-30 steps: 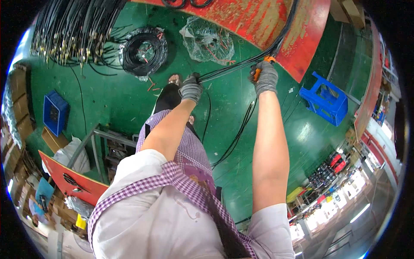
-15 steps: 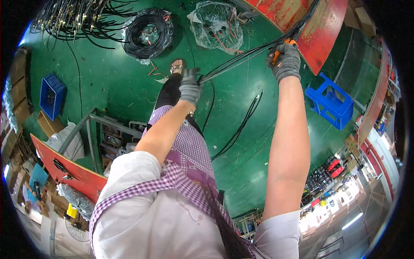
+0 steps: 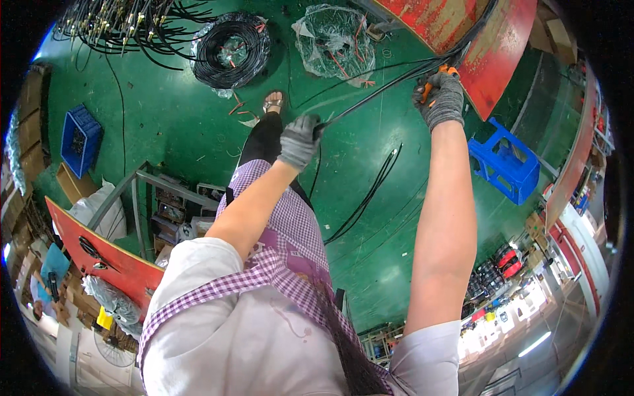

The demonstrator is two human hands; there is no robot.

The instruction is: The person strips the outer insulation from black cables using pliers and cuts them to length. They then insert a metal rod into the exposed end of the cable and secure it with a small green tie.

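Note:
My left hand (image 3: 300, 142), in a grey glove, is closed around the near end of a bundle of black cables (image 3: 370, 98). The bundle stretches up and right, past my other hand, onto a worn red board (image 3: 492, 63). In a grey glove too, my right hand (image 3: 441, 100) grips an orange-handled hand tool (image 3: 429, 89) beside the cables, at the board's edge. The tool's jaws are hidden, so its exact kind does not show. One thinner black cable (image 3: 343, 80) bows away from the bundle over the floor.
On the green floor lie a wrapped coil of black cable (image 3: 228, 49), clear plastic wrapping (image 3: 330, 39) and loose cables (image 3: 370, 198). A blue stool (image 3: 505, 162) stands at right, a blue crate (image 3: 80, 140) at left. Many cables with metal ends (image 3: 135, 26) hang at upper left.
My left hand has shifted slightly right, its fingers now wrapped tighter round the bundle. One cable has come apart from the bundle and bows out. My right hand has barely moved.

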